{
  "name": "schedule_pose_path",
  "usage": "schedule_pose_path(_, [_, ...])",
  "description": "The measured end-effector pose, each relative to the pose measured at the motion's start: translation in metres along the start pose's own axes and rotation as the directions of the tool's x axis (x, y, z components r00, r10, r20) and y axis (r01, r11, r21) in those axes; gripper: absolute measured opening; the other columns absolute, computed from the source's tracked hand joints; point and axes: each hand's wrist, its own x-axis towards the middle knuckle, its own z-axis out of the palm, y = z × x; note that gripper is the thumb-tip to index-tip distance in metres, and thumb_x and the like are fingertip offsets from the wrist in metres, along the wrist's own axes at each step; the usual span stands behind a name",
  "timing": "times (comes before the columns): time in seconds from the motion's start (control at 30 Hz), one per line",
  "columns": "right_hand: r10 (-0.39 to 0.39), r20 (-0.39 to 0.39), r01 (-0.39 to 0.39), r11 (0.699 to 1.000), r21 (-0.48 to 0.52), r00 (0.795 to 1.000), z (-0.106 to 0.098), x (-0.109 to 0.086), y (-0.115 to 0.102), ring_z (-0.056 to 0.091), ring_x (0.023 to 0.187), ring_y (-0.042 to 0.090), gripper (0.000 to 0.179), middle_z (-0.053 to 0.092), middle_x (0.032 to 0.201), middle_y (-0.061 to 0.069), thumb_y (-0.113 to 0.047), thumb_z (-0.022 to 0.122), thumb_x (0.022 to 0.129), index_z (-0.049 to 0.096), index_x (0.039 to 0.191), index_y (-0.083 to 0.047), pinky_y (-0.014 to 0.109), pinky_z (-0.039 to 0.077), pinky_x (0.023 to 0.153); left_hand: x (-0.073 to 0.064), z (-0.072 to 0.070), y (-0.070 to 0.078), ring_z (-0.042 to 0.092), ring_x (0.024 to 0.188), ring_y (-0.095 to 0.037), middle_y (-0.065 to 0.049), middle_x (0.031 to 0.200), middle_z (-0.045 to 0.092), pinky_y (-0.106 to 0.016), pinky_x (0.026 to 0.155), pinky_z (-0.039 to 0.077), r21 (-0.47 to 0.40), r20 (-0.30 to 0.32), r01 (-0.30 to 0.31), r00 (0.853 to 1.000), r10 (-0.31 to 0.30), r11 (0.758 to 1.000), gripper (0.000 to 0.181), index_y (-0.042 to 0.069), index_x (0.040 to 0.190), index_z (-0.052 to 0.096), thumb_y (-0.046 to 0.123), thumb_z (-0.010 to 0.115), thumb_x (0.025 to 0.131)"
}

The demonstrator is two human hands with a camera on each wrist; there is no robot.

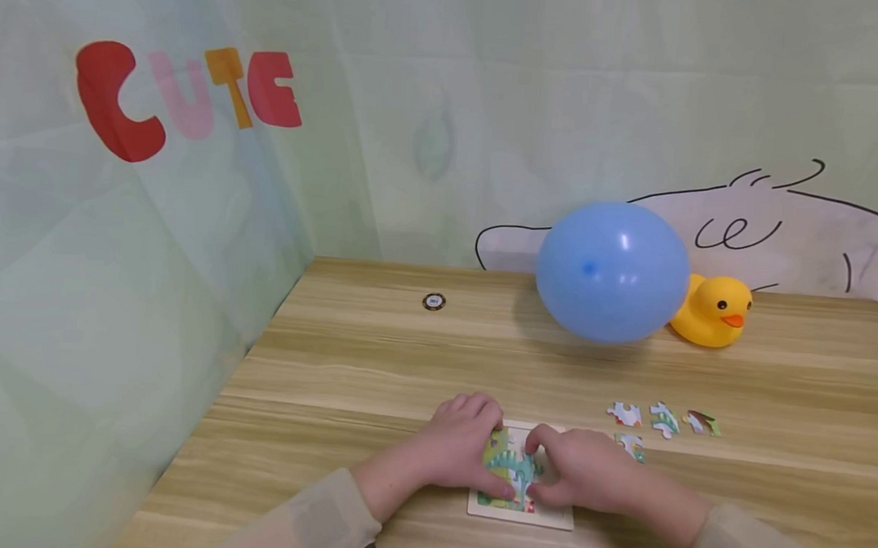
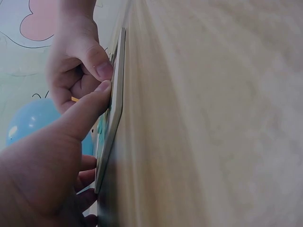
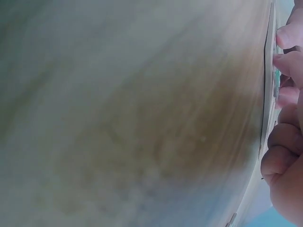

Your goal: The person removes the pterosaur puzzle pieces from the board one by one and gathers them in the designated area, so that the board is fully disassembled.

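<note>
A jigsaw board (image 1: 520, 516) with a pale frame lies flat on the table, its left part filled with pieces of a green dinosaur picture. My left hand (image 1: 464, 443) grips the board's left side, thumb on the picture and fingers curled at the edge; the left wrist view shows that thumb (image 2: 94, 101) beside the other hand's. With thumb and forefinger, my right hand (image 1: 585, 468) pinches a puzzle piece (image 1: 524, 467) at the middle of the board. The piece is partly covered by the fingers. In the right wrist view, the board (image 3: 269, 71) appears edge-on.
Several loose puzzle pieces (image 1: 664, 419) lie right of the board, one partly behind the right hand. Farther back are a blue balloon (image 1: 611, 273), a yellow rubber duck (image 1: 713, 312) and a round dark chip (image 1: 434, 301). A printed cloth (image 1: 431, 126) hangs behind the wooden table (image 1: 346, 368).
</note>
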Motion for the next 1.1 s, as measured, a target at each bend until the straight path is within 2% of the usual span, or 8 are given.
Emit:
schedule_pose_path(0.4, [-0.023, -0.026, 0.022, 0.999, -0.038, 0.999, 0.0012, -0.0008, 0.0008, 0.03, 0.047, 0.003, 0.041, 0.033, 0.055, -0.013, -0.038, 0.071, 0.076, 0.051, 0.103, -0.016, 0.022, 0.027, 0.042, 0.001, 0.0014, -0.0013, 0.039, 0.102, -0.015, 0.005, 0.112, 0.041, -0.039, 0.097, 0.033, 0.007, -0.01, -0.008, 1.0, 0.008, 1.0, 0.067, 0.019, 0.103, 0.045, 0.068, 0.07, 0.065])
schedule_pose_path(0.63, [-0.01, -0.012, 0.01, 1.0, -0.02, 1.0, -0.0004, -0.0013, 0.001, 0.03, 0.047, 0.002, 0.042, 0.034, 0.056, -0.013, -0.04, 0.071, 0.077, 0.051, 0.105, -0.016, 0.022, 0.027, 0.042, 0.0008, 0.0016, -0.0022, 0.039, 0.102, -0.014, 0.005, 0.112, 0.042, -0.038, 0.096, 0.033, 0.01, -0.02, -0.014, 1.0, 0.014, 1.0, 0.067, 0.019, 0.103, 0.045, 0.068, 0.069, 0.065])
schedule_pose_path(1.1, [-0.052, -0.043, 0.05, 0.998, -0.041, 0.998, 0.0016, -0.0036, 0.0022, 0.029, 0.048, 0.002, 0.041, 0.032, 0.056, -0.014, -0.039, 0.071, 0.078, 0.049, 0.106, -0.017, 0.021, 0.026, 0.043, 0.0009, 0.0039, -0.0029, 0.04, 0.104, -0.016, 0.004, 0.114, 0.042, -0.04, 0.098, 0.033, 0.004, -0.015, -0.017, 1.0, 0.017, 1.0, 0.068, 0.019, 0.104, 0.045, 0.069, 0.069, 0.065])
